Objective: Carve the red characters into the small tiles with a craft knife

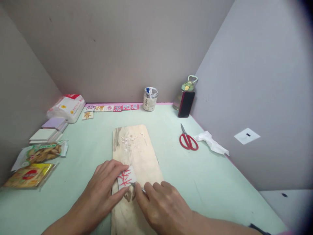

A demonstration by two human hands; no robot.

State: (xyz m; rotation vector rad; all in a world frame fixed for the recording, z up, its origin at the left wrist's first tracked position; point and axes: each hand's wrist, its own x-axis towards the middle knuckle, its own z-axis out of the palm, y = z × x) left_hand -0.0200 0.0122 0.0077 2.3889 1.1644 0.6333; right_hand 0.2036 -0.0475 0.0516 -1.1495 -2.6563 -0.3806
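My left hand (107,182) grips a small white tile (126,178) with red strokes on it, fingers at its upper edge and thumb at its lower edge. The tile lies on a wooden board (144,156). My right hand (162,202) is closed around a thin metal carving knife (143,189), whose tip touches the tile's right edge near the lower corner. Most of the knife's handle is hidden in my fist. Pale shavings (127,139) are scattered over the far part of the board.
Red-handled scissors (188,142) and a crumpled tissue (211,142) lie to the right. A phone (186,104) leans on a green bottle (179,98). Along the back are a jar (150,101) and several character tiles (109,108). Tissues (68,107) and snack packets (44,153) lie left.
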